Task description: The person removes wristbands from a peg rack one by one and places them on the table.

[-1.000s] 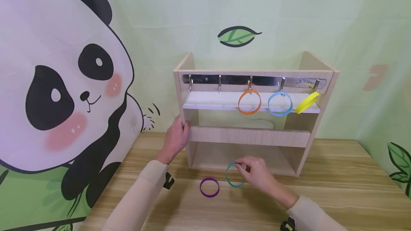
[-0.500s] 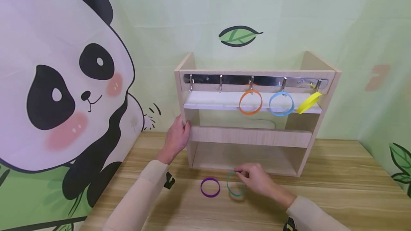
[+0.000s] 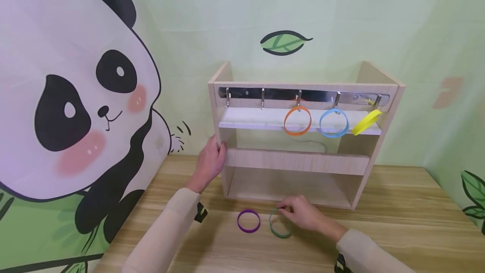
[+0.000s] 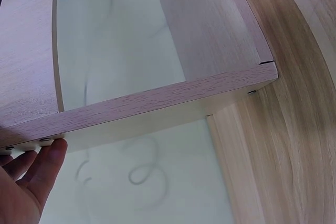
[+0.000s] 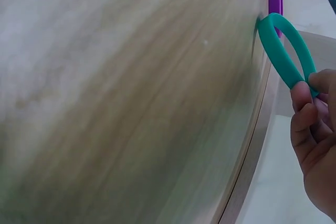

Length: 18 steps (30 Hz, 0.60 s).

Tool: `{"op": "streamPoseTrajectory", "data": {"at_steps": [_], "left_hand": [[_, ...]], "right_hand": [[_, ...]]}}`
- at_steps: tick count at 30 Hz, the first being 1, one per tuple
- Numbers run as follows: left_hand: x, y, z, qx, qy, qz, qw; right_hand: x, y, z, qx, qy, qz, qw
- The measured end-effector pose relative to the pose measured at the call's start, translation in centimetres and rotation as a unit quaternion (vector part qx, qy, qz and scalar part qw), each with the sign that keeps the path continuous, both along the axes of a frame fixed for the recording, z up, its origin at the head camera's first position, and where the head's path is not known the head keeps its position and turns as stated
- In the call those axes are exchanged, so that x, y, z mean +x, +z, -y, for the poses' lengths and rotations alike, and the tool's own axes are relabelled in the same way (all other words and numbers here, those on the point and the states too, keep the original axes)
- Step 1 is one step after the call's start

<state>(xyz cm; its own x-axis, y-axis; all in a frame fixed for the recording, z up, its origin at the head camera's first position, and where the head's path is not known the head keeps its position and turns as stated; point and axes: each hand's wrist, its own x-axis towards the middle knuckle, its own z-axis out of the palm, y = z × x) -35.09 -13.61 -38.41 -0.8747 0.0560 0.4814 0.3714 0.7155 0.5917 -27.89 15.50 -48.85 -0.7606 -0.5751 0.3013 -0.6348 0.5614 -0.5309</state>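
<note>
My right hand pinches a teal silicone wristband between thumb and fingers. The band stands tilted, its lower edge close over the table in front of the shelf. Just left of it, a purple wristband lies on the table. My left hand grips the left side panel of a small wooden shelf; its fingers press the panel's outer face. Along the shelf's top runs a metal hook rail. Orange, blue and yellow wristbands hang from its middle and right hooks; the two left hooks are bare.
The shelf stands on a wood-grain table against a pale green cloth backdrop. A large panda picture covers the left side. The shelf's lower board lies just behind my right hand.
My right hand has lowered the teal wristband toward the table and a little nearer to me. The left hand keeps its grip on the shelf; the view has shifted slightly.
</note>
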Motion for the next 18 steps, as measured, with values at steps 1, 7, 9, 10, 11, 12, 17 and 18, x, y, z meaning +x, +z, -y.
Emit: {"op": "streamPoseTrajectory", "data": {"at_steps": [1,7,9,10,11,12,17,18], "left_hand": [[0.01,-0.01,-0.01,0.0,0.0,0.0,1.0],[0.04,0.08,0.02,-0.003,0.002,-0.004,1.0],[0.07,0.11,0.02,-0.003,0.002,-0.005,1.0],[0.09,0.11,0.0,-0.004,0.003,-0.006,1.0],[0.09,0.11,0.0,-0.004,0.002,-0.006,1.0],[0.1,0.09,-0.01,-0.004,0.002,-0.005,1.0],[0.13,0.05,-0.03,-0.005,0.003,-0.003,1.0],[0.13,0.06,-0.03,-0.004,0.005,-0.004,1.0]], "right_hand": [[-0.06,-0.1,0.0,0.002,0.001,0.002,1.0],[-0.61,-0.6,0.1,0.018,-0.004,-0.006,0.9998],[-0.78,-0.75,0.13,0.022,-0.005,-0.01,0.9997],[-0.83,-0.82,0.12,0.023,-0.006,-0.01,0.9997],[-0.89,-0.88,0.12,0.024,-0.006,-0.01,0.9996],[-0.93,-0.93,0.11,0.025,-0.007,-0.009,0.9996],[-0.98,-0.93,0.04,0.028,-0.012,0.004,0.9995],[-0.98,-0.87,0.01,0.029,-0.012,0.006,0.9995]]}}
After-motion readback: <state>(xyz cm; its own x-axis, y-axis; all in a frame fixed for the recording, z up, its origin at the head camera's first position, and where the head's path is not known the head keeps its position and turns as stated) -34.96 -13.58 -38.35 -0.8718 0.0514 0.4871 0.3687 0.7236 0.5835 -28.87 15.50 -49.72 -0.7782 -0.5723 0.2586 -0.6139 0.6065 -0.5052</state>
